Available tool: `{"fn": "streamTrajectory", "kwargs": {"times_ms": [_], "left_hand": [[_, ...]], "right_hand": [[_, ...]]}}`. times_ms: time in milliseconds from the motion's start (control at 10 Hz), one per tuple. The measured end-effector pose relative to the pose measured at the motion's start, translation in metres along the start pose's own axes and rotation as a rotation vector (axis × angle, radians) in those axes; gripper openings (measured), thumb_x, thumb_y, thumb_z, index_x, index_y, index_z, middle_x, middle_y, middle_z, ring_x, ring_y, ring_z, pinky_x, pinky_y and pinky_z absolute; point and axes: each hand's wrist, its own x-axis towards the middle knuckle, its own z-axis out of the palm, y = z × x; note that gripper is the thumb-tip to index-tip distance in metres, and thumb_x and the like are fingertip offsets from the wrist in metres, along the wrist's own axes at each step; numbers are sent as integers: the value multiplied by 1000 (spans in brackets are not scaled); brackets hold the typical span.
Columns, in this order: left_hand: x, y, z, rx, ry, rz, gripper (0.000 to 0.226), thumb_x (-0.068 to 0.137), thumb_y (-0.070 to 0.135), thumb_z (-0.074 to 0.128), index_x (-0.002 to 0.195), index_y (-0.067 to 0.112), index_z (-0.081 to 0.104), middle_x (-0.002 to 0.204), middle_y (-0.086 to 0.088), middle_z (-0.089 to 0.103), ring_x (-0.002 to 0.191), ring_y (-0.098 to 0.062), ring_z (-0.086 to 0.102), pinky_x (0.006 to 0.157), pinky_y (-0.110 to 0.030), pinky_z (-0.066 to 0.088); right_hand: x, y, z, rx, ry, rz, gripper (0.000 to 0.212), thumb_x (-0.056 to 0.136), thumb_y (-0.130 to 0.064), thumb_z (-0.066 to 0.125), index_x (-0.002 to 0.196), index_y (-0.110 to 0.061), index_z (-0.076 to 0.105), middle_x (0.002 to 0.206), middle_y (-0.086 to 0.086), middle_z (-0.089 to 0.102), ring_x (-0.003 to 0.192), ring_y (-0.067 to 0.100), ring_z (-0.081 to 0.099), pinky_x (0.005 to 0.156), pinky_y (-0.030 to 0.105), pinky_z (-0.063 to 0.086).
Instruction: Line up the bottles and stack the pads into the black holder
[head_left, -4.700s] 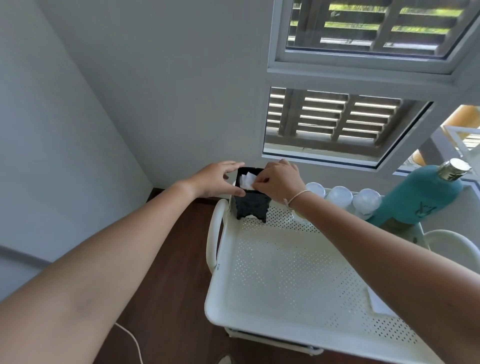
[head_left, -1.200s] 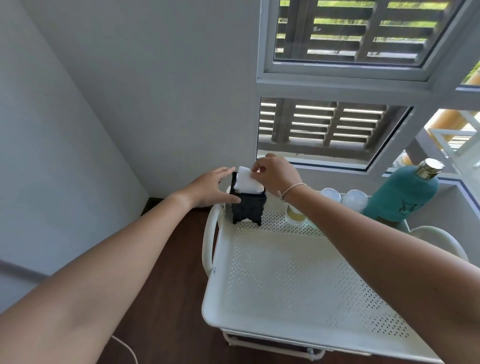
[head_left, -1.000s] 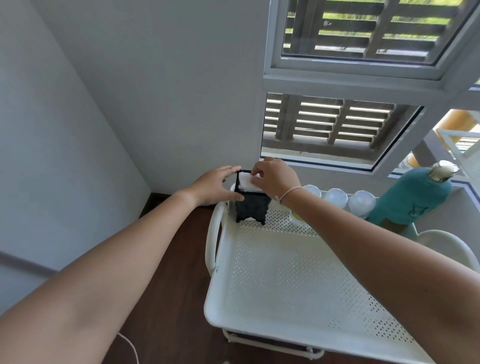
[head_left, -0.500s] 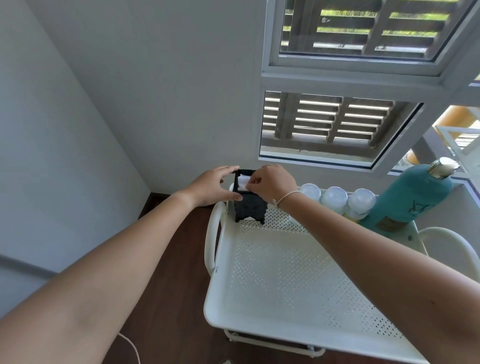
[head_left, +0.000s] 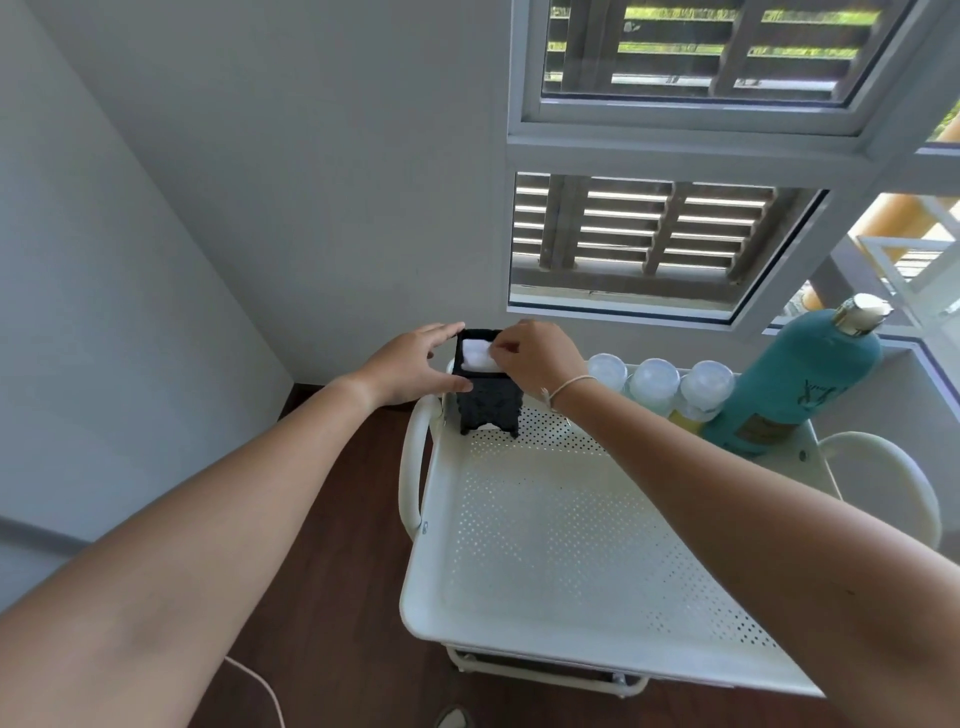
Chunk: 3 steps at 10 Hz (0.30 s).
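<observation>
The black holder (head_left: 488, 408) stands in the far left corner of the white perforated cart tray (head_left: 561, 525). White pads (head_left: 475, 356) fill its open top. My left hand (head_left: 410, 366) clasps the holder's left side, thumb on its front. My right hand (head_left: 535, 353) rests over the holder's right rim, fingertips pinching the top pad. Three small bottles with clear round caps (head_left: 654, 382) stand in a row along the tray's back edge. A tall teal bottle (head_left: 789, 379) with a gold cap stands to their right.
The cart has white loop handles on the left (head_left: 413, 478) and right (head_left: 883, 483). A grey wall and a louvred window (head_left: 649, 239) lie behind it. Dark wood floor shows on the left, with a thin pale cable (head_left: 260, 686) near my left arm.
The pad that stuck up above the holder a second ago now sits lower inside it. My right hand has stayed at the rim; my left hand has kept hold of the holder.
</observation>
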Motion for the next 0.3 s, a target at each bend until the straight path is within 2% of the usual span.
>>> {"fn": "streamTrajectory", "kwargs": {"times_ms": [100,200,300], "left_hand": [[-3,4,4,26,41,20,89,73,44,73,144,34,21,154,2,26,131,-22,40,95,-27,34],[-14,23,4,8,155,57,86,75,45,70,145,33,21,152,1,29,132,-20,37,100,-32,34],[-25,46,17,1,297,189,73,79,43,65,142,28,30,144,-2,40,129,-20,39,99,-31,35]], "right_hand": [[-22,17,-11,173,191,-83,21,87,-16,52,91,-8,71,94,11,68,86,26,60,77,37,51],[-49,45,-20,211,224,-57,19,86,-21,55,94,-12,70,96,9,67,88,24,57,80,39,50],[-81,81,-21,236,267,48,19,85,-22,58,98,-12,68,105,10,64,90,21,56,83,39,50]]}}
